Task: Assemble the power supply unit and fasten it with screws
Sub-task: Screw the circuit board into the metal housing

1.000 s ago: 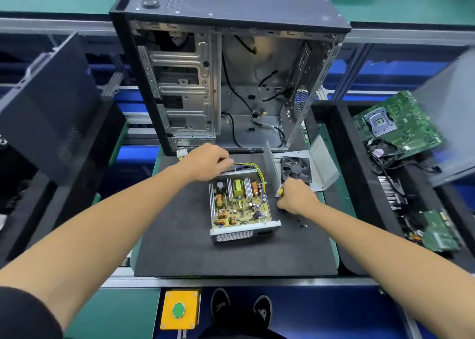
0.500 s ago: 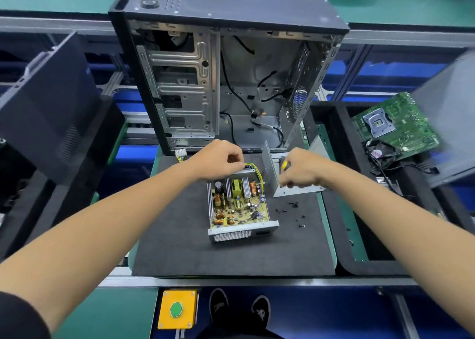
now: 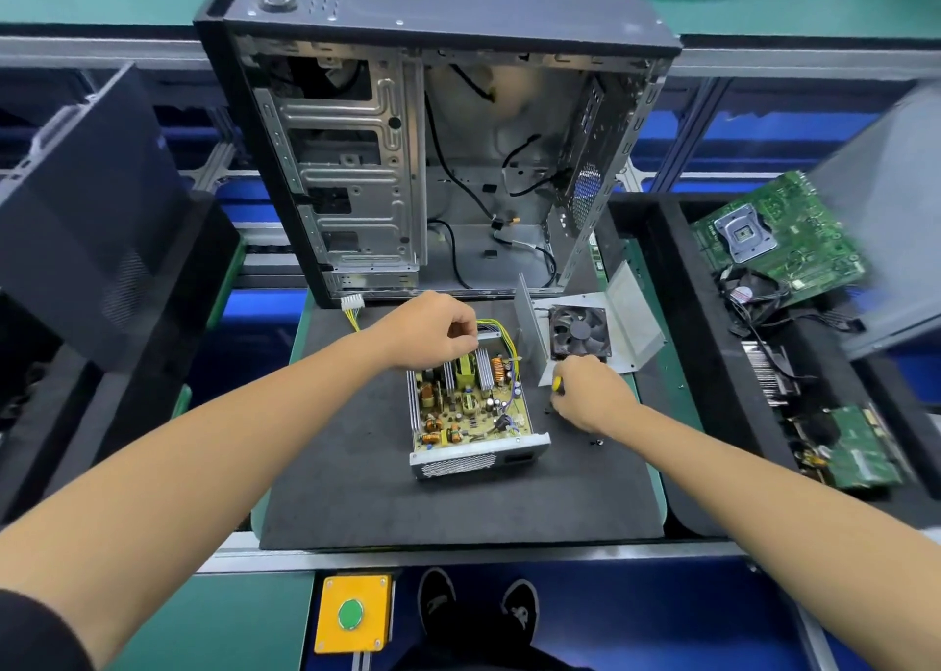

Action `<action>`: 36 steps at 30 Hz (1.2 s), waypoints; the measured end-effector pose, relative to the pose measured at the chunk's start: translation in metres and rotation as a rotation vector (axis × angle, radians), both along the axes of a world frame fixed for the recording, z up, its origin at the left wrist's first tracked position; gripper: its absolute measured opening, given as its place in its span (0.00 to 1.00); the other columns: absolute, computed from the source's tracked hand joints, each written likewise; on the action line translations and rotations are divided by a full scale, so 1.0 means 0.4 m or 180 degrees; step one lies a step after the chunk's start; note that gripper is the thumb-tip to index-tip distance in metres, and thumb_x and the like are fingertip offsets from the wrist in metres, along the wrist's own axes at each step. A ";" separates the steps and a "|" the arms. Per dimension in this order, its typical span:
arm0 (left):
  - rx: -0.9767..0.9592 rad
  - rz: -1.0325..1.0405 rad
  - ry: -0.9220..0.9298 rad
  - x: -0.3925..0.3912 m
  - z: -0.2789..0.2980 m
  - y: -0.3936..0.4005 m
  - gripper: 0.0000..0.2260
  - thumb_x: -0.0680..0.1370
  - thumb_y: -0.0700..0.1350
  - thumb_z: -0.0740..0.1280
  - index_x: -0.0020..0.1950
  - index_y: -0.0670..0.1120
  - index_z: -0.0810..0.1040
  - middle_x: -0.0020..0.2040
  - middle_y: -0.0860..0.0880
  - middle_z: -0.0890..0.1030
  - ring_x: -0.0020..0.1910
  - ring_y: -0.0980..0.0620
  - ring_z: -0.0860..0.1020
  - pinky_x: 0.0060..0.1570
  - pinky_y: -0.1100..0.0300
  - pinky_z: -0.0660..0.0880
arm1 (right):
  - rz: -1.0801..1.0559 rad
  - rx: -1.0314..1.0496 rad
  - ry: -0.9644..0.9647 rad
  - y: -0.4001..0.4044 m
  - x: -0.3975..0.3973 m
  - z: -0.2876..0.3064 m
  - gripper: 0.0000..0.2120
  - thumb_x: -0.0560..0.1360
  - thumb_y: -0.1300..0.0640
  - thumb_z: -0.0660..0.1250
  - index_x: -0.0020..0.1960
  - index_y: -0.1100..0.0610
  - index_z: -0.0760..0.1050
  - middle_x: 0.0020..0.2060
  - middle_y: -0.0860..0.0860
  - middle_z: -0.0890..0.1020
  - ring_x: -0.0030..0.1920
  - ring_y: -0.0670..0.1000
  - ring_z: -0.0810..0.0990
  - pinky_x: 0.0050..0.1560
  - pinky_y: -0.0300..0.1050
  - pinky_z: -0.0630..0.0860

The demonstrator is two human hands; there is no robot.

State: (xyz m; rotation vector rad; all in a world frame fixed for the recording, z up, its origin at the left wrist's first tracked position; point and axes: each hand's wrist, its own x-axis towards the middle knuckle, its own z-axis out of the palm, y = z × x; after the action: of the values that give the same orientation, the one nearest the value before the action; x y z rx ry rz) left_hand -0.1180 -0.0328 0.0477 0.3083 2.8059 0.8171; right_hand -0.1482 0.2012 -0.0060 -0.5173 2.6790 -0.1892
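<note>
The open power supply unit (image 3: pixel 471 410) lies on the black foam mat (image 3: pixel 356 477) with its yellow circuit board showing. My left hand (image 3: pixel 433 332) rests curled on the unit's far edge, by the yellow wire bundle. Its metal cover (image 3: pixel 611 319), with the black fan (image 3: pixel 580 332) in it, lies upturned to the right. My right hand (image 3: pixel 590 390) grips a screwdriver with a yellow and black handle (image 3: pixel 558 384), just below the cover's near corner. Small black screws (image 3: pixel 597 442) lie loose on the mat beside that hand.
An open computer case (image 3: pixel 443 151) stands behind the mat. A black side panel (image 3: pixel 86 202) leans at the left. On the right, a black tray holds a green motherboard (image 3: pixel 779 237), a cooler fan and other boards. A yellow box with a green button (image 3: pixel 351 614) sits below.
My right hand has come back from the fan cover toward me and down to the mat by the screws. The cover and fan show again. My left hand has hardly moved.
</note>
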 end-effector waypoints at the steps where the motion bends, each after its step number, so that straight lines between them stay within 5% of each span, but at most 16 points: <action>1: -0.0008 -0.0002 -0.0014 -0.002 -0.001 0.001 0.07 0.78 0.45 0.67 0.46 0.43 0.82 0.39 0.50 0.82 0.37 0.55 0.77 0.41 0.58 0.74 | -0.0065 -0.0066 -0.0008 0.004 -0.005 -0.002 0.06 0.74 0.58 0.66 0.48 0.60 0.78 0.47 0.58 0.81 0.47 0.60 0.79 0.41 0.45 0.73; 6: 0.0004 -0.0046 -0.0038 -0.005 0.000 0.009 0.07 0.78 0.45 0.66 0.45 0.44 0.82 0.39 0.51 0.82 0.38 0.53 0.78 0.40 0.55 0.76 | -0.0092 -0.0080 -0.0300 0.004 -0.018 0.033 0.06 0.75 0.60 0.66 0.43 0.63 0.78 0.37 0.58 0.79 0.42 0.60 0.79 0.40 0.46 0.75; 12: 0.0462 0.0006 -0.0067 -0.014 0.013 0.026 0.03 0.76 0.44 0.70 0.44 0.46 0.82 0.39 0.56 0.80 0.37 0.62 0.77 0.39 0.66 0.72 | 0.0167 -0.0098 -0.0811 -0.036 -0.010 0.184 0.19 0.70 0.62 0.65 0.28 0.55 0.58 0.27 0.52 0.60 0.32 0.54 0.57 0.30 0.43 0.56; 19: 0.1822 0.0139 -0.1050 -0.046 0.064 0.041 0.04 0.76 0.38 0.70 0.51 0.43 0.81 0.43 0.47 0.83 0.41 0.54 0.81 0.44 0.62 0.78 | 0.0046 -0.1584 -0.0600 -0.095 -0.061 0.315 0.15 0.74 0.56 0.68 0.40 0.69 0.75 0.24 0.52 0.67 0.26 0.50 0.62 0.25 0.37 0.60; 26: 0.2847 0.0698 -0.1351 -0.011 0.059 0.003 0.06 0.79 0.36 0.65 0.47 0.39 0.82 0.41 0.44 0.84 0.35 0.54 0.81 0.40 0.64 0.79 | 0.0265 -0.2240 -0.0644 -0.119 -0.053 0.292 0.06 0.74 0.58 0.69 0.40 0.60 0.79 0.27 0.45 0.76 0.23 0.42 0.71 0.23 0.32 0.64; 31: 0.3106 0.0887 -0.1312 0.016 0.074 -0.029 0.07 0.75 0.37 0.69 0.40 0.43 0.85 0.39 0.44 0.84 0.34 0.53 0.81 0.36 0.65 0.78 | 0.0574 -0.2480 -0.0618 -0.149 -0.061 0.304 0.04 0.73 0.60 0.72 0.40 0.58 0.81 0.27 0.51 0.78 0.25 0.45 0.70 0.28 0.35 0.67; 36: 0.3382 0.1007 -0.1093 0.041 0.082 -0.059 0.02 0.70 0.41 0.73 0.37 0.46 0.84 0.37 0.44 0.83 0.33 0.53 0.81 0.35 0.65 0.77 | 0.0670 -0.2538 -0.0573 -0.181 -0.060 0.315 0.05 0.72 0.59 0.73 0.38 0.55 0.81 0.28 0.44 0.79 0.27 0.40 0.71 0.30 0.33 0.68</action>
State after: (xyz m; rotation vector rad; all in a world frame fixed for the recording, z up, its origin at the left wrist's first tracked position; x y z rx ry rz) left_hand -0.1014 -0.0563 0.0806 -0.1401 1.8862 2.1326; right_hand -0.1721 0.1287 0.1201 -0.9463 2.2670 -1.1960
